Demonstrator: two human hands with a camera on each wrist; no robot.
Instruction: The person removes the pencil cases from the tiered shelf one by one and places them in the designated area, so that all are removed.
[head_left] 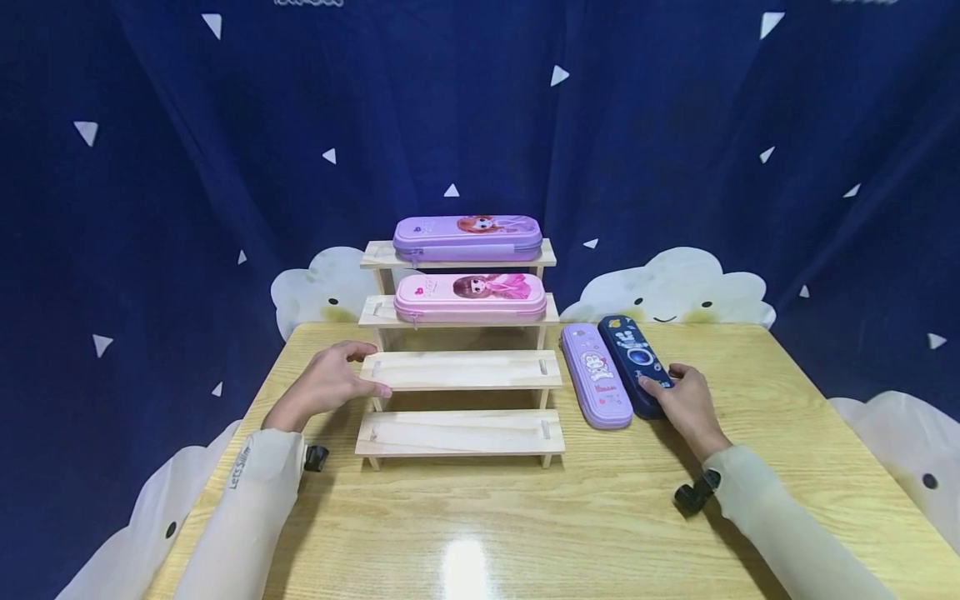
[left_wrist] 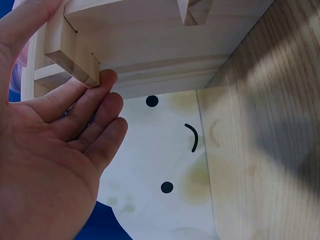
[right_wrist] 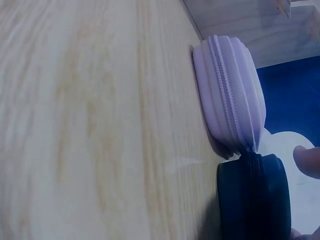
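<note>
A wooden stepped rack (head_left: 459, 371) with stacked shelf boards stands on the table. My left hand (head_left: 330, 379) grips the left end of its second board from the bottom, thumb at the front corner, fingers toward the back. Up close in the left wrist view, the fingers (left_wrist: 102, 112) lie against the wooden end piece (left_wrist: 75, 50). At the right, a dark blue pencil case (head_left: 628, 346) with an astronaut print lies beside a lilac pencil case (head_left: 597, 375). My right hand (head_left: 686, 404) reaches over its near end; in the right wrist view, the thumb (right_wrist: 307, 161) is raised off the lid.
A purple pencil case (head_left: 468, 237) sits on the top board and a pink one (head_left: 468, 297) on the board below. Behind the wooden table (head_left: 465, 508) hangs a dark blue curtain (head_left: 450, 108) with white triangles and cloud shapes.
</note>
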